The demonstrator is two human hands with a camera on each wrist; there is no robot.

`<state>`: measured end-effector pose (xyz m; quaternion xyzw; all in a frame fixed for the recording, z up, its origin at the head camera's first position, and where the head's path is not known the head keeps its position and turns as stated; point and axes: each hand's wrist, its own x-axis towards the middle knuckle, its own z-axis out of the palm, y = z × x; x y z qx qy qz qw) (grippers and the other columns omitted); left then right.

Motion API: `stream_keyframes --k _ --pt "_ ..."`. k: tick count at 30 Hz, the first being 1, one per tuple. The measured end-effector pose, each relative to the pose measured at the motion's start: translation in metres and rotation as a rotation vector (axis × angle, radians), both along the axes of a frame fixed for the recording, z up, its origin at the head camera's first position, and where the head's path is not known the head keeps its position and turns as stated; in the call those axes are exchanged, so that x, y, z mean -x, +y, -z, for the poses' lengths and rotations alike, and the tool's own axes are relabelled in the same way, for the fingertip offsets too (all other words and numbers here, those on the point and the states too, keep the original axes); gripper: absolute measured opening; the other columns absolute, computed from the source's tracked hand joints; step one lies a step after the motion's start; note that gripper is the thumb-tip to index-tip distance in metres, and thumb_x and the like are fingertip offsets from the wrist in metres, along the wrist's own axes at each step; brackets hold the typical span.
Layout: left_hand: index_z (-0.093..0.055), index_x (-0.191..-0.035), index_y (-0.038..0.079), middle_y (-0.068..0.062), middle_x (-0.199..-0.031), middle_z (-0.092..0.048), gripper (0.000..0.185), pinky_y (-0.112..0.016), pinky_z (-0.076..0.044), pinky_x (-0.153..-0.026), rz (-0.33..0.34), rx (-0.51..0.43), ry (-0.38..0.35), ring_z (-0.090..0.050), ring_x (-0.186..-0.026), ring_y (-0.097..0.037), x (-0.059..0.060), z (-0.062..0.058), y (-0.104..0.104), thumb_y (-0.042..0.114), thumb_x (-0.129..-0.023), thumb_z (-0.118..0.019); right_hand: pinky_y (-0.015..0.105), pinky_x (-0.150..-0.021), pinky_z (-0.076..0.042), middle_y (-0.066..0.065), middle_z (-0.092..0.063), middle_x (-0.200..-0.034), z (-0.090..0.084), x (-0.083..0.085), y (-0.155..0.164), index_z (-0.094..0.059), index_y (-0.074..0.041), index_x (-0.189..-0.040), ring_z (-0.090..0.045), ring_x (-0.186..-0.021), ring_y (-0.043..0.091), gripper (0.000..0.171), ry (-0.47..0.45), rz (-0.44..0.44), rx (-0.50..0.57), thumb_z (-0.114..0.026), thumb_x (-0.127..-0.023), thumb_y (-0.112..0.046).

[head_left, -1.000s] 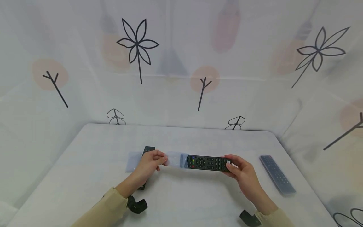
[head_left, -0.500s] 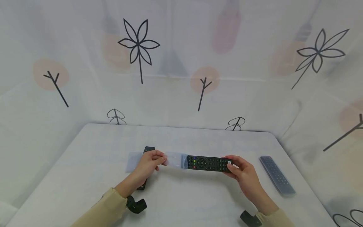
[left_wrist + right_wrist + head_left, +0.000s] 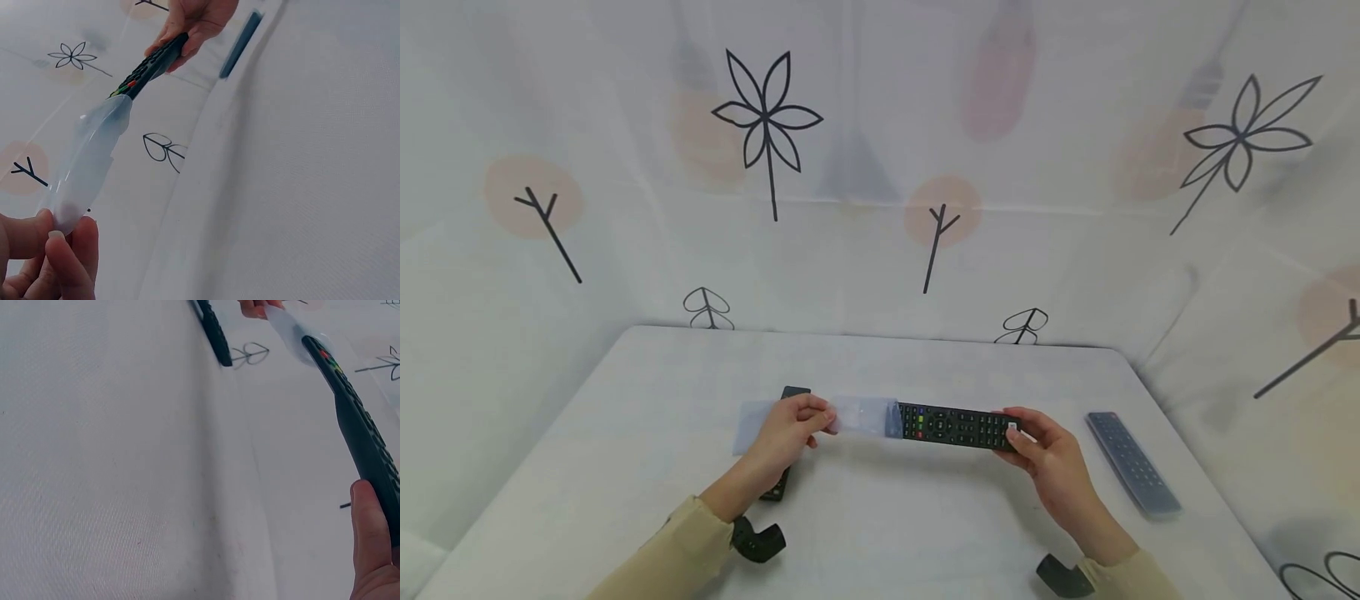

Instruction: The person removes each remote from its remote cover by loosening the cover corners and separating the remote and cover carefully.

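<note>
Holding a black remote control [image 3: 957, 426] level above the white table [image 3: 887, 517], the right hand [image 3: 1045, 454] is gripping its near end with fingers and thumb curled round the body; the remote is lying crosswise in the head view, buttons upward, coloured keys towards its left end; that left end is sitting just inside the mouth of a clear plastic sleeve [image 3: 861, 417]; the left hand [image 3: 790, 433] is pinching the sleeve's far end between thumb and fingertips, keeping it stretched out in line with the remote; in the left wrist view the sleeve [image 3: 87, 165] is running from the pinching fingers [image 3: 59, 250] up to the remote [image 3: 150, 65], most of the remote being outside the plastic; in the right wrist view the thumb [image 3: 372, 531] is lying against the side of the remote [image 3: 362, 434], the sleeve [image 3: 289, 330] showing at the tip. Also on the table: a second black remote [image 3: 784, 442] lying partly under the left hand and wrist, over a flat clear sleeve [image 3: 752, 425] that is resting on the surface; a third remote, grey through its plastic cover [image 3: 1131, 472], lying well apart to the right of the right hand; a patterned white backdrop [image 3: 880, 167] with flower and twig outlines is standing behind the table.
</note>
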<state>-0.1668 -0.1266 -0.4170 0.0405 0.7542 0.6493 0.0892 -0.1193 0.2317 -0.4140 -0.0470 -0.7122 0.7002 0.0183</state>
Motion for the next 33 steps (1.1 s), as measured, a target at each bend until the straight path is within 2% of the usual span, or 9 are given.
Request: stream_keyframes --k 4,9,14,19,24,30,33 --pt "-0.063 -0.105 0.0 -0.008 -0.088 -0.073 0.016 -0.03 -0.049 -0.066 -0.022 -0.01 0.001 -0.067 -0.091 -0.03 -0.001 -0.001 -0.002 0.014 -0.097 -0.065 0.036 -0.088 -0.054 0.002 -0.06 -0.123 -0.001 -0.001 0.001 -0.046 0.007 -0.136 -0.066 -0.104 0.012 0.038 -0.001 0.014 0.022 -0.055 -0.099 0.002" --pt "-0.06 -0.105 0.0 -0.009 -0.09 -0.073 0.015 -0.03 -0.05 -0.067 -0.073 -0.031 0.009 -0.069 -0.085 -0.02 0.001 0.001 -0.01 0.012 -0.097 -0.065 0.033 -0.087 -0.054 -0.001 -0.057 -0.122 -0.002 -0.004 0.011 -0.051 -0.002 -0.134 -0.065 -0.103 0.008 0.035 0.003 0.053 0.062 -0.057 -0.1 -0.003" --pt "-0.059 -0.105 -0.001 -0.01 -0.092 -0.074 0.016 -0.029 -0.051 -0.067 -0.038 -0.018 0.042 -0.068 -0.087 -0.022 0.0 -0.001 -0.017 0.012 -0.097 -0.065 0.033 -0.087 -0.054 -0.001 -0.055 -0.122 -0.001 -0.005 0.017 -0.054 -0.007 -0.132 -0.065 -0.102 0.007 0.033 -0.014 0.072 0.082 -0.058 -0.1 -0.003" --pt "-0.06 -0.105 -0.001 -0.01 -0.091 -0.073 0.017 -0.032 -0.052 -0.067 0.005 0.012 0.087 -0.066 -0.09 -0.032 0.0 -0.005 -0.018 0.013 -0.096 -0.067 0.034 -0.089 -0.053 0.0 -0.055 -0.123 0.002 -0.004 0.016 -0.052 -0.005 -0.133 -0.065 -0.104 0.008 0.034 -0.035 0.085 0.07 -0.059 -0.099 -0.003" --pt "-0.06 -0.105 0.0 -0.009 -0.093 -0.071 0.015 -0.036 -0.053 -0.069 0.03 0.075 0.149 -0.063 -0.09 -0.036 0.001 -0.006 -0.022 0.01 -0.095 -0.067 0.034 -0.089 -0.053 0.0 -0.056 -0.122 0.004 -0.004 0.015 -0.051 -0.002 -0.134 -0.065 -0.104 0.008 0.035 -0.026 0.078 0.058 -0.059 -0.099 -0.004" --pt "-0.063 -0.109 0.004 -0.008 -0.1 -0.07 0.017 -0.033 -0.052 -0.074 0.024 0.176 0.216 -0.062 -0.094 -0.025 0.002 -0.008 -0.027 0.012 -0.094 -0.068 0.034 -0.088 -0.053 -0.002 -0.058 -0.12 0.004 -0.004 0.015 -0.043 0.006 -0.139 -0.065 -0.104 0.009 0.045 -0.021 0.06 0.058 -0.061 -0.099 -0.004" --pt "-0.066 -0.111 0.005 -0.006 -0.103 -0.07 0.019 -0.034 -0.051 -0.08 0.007 0.206 0.236 -0.061 -0.098 -0.021 0.001 -0.01 -0.028 0.012 -0.094 -0.067 0.035 -0.088 -0.054 -0.004 -0.059 -0.118 0.006 -0.005 0.015 -0.045 0.006 -0.137 -0.065 -0.103 0.009 0.044 -0.018 0.053 0.065 -0.062 -0.098 -0.004"
